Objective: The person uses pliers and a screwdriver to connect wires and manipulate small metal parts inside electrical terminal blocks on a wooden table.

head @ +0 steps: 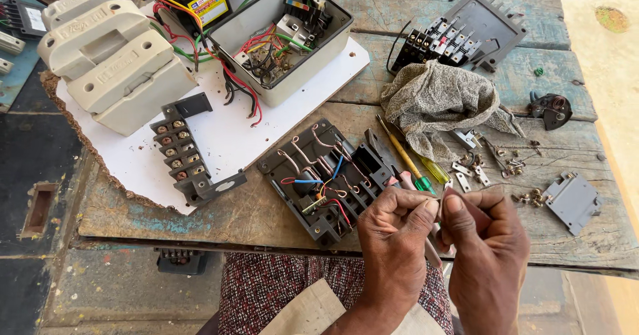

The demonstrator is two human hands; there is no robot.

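My left hand and my right hand meet at the fingertips near the front edge of the wooden table. Between them they pinch a small thin metal piece; most of it is hidden by the fingers. Just beyond my left hand lies an opened dark grey electrical unit with bare copper links and red and blue wires. A yellow-and-green-handled screwdriver and a pair of pliers rest beside it.
A patterned cloth lies mid-table, with loose screws and metal bits to its right. A white sheet holds a grey box of wires, cream fuse carriers and a terminal strip. A grey cover lies far right.
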